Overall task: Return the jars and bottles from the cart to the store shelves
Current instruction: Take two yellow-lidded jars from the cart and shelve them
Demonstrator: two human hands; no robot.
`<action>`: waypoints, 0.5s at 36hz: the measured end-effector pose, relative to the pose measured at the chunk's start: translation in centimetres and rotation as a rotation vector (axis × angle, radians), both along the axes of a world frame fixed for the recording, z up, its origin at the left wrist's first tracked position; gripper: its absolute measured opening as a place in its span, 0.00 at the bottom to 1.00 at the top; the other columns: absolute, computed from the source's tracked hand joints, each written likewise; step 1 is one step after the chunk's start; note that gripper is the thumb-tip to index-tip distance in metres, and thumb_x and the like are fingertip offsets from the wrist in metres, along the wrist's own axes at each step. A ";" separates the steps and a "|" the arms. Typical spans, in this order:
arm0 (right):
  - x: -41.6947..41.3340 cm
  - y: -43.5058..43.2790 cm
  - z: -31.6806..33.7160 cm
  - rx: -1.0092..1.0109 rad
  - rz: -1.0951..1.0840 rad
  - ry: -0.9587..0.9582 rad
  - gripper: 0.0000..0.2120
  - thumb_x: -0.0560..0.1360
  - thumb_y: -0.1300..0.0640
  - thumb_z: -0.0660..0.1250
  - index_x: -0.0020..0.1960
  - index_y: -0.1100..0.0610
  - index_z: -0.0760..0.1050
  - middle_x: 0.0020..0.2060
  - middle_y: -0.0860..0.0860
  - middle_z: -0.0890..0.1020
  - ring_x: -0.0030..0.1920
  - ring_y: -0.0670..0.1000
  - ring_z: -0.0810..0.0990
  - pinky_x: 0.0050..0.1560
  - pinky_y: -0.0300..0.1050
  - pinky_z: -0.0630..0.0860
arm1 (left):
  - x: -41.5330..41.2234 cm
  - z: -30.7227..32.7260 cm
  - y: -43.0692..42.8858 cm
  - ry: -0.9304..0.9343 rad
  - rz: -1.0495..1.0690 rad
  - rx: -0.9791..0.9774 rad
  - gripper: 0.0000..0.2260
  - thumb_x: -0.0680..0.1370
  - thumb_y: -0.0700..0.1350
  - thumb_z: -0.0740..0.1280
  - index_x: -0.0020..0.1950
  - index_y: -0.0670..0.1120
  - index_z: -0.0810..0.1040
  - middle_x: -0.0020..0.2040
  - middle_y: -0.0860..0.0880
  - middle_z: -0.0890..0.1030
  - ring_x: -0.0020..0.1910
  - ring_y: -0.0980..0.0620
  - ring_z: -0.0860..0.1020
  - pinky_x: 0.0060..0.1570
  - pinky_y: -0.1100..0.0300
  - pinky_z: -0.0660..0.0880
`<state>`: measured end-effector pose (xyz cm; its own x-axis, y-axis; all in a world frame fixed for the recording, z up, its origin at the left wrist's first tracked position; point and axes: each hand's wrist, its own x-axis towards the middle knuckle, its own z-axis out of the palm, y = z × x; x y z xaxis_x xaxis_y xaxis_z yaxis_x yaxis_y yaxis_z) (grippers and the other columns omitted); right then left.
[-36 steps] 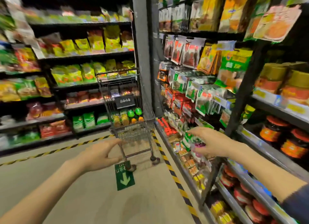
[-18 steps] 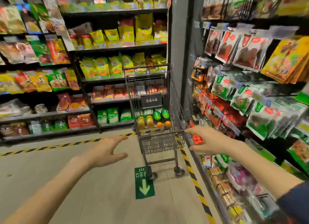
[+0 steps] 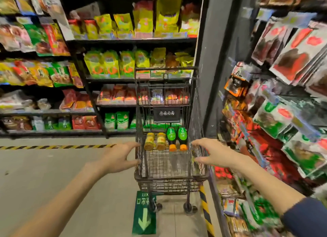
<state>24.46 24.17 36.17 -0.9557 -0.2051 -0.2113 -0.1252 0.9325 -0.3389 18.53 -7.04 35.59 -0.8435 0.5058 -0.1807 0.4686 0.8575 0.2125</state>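
A dark wire shopping cart (image 3: 169, 178) stands in the aisle straight ahead. In its basket lie two yellow-labelled jars (image 3: 155, 141) on the left and two green-labelled bottles with orange caps (image 3: 177, 138) on the right. My left hand (image 3: 118, 158) is at the cart's left rim with fingers spread, its fingertips at the wire. My right hand (image 3: 215, 152) is at the right rim, also spread and holding nothing. Whether either hand touches the wire is unclear.
Dark store shelves (image 3: 123, 40) with yellow, green and red packets fill the wall behind the cart. Hanging packets (image 3: 286, 102) crowd the right side close to my arm. A grey pillar (image 3: 214, 63) stands by the cart. A green arrow sticker (image 3: 144, 215) and striped tape (image 3: 206, 212) mark the floor.
I have come closer to the cart, which now fills the middle of the view. Both hands moved forward from the open aisle to the cart's near corners.
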 end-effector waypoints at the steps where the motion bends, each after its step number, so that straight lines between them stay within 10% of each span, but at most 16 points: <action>1: -1.2 0.4 -0.4 -0.013 0.004 -0.006 0.31 0.74 0.45 0.66 0.73 0.49 0.60 0.71 0.50 0.67 0.71 0.50 0.64 0.70 0.49 0.63 | -1.1 -0.3 0.6 0.001 -0.005 -0.008 0.29 0.75 0.58 0.64 0.73 0.49 0.62 0.72 0.51 0.68 0.66 0.52 0.70 0.65 0.60 0.65; 18: -23.5 4.9 -9.3 -0.176 -0.077 -0.149 0.30 0.74 0.50 0.68 0.72 0.56 0.63 0.70 0.52 0.69 0.70 0.51 0.66 0.70 0.46 0.63 | -24.1 -11.1 8.8 -0.345 0.083 0.001 0.30 0.76 0.54 0.66 0.73 0.41 0.63 0.71 0.45 0.68 0.68 0.49 0.69 0.65 0.62 0.65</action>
<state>0.98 29.08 26.87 -0.9309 -0.1793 -0.3182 0.0071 0.8621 -0.5067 -5.58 1.79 24.51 -0.7711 0.4387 -0.4614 0.2984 0.8892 0.3468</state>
